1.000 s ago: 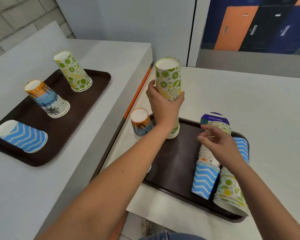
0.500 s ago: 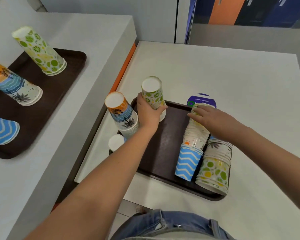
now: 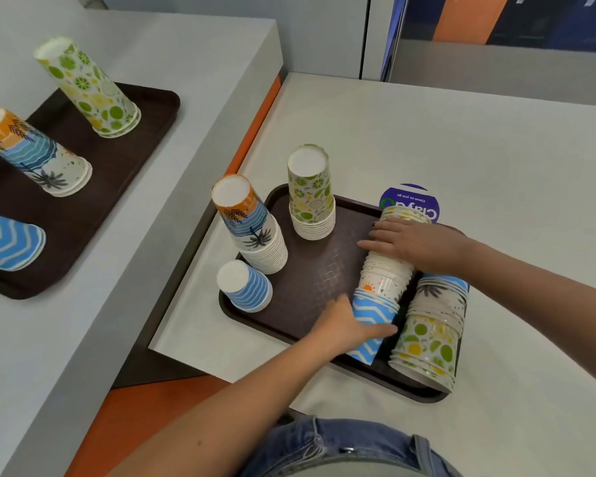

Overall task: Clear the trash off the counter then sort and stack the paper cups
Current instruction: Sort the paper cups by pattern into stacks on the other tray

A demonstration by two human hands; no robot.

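Note:
A brown tray [image 3: 310, 280] on the near counter carries three upright upside-down stacks: lime-print cups [image 3: 311, 194], palm-print cups [image 3: 252, 228] and blue-wave cups [image 3: 245, 287]. Two mixed stacks lie on their sides at the tray's right. My left hand [image 3: 344, 325] grips the blue-wave cup [image 3: 370, 325] at the near end of the left lying stack [image 3: 386, 270]. My right hand [image 3: 413, 242] rests over the far part of that same stack, fingers laid across it. The other lying stack [image 3: 430, 332] ends in a lime-print cup and is untouched.
A second brown tray [image 3: 83, 208] on the raised counter at left holds a lime stack [image 3: 90, 87], a palm stack [image 3: 35, 153] and a blue-wave cup [image 3: 7, 241] on its side. A round purple sticker [image 3: 410, 201] lies beyond the near tray. An orange strip runs between the counters.
My left hand let go of the lime stack, which now stands on the tray, and moved right to the blue-wave cup. My right hand stayed on the lying stack.

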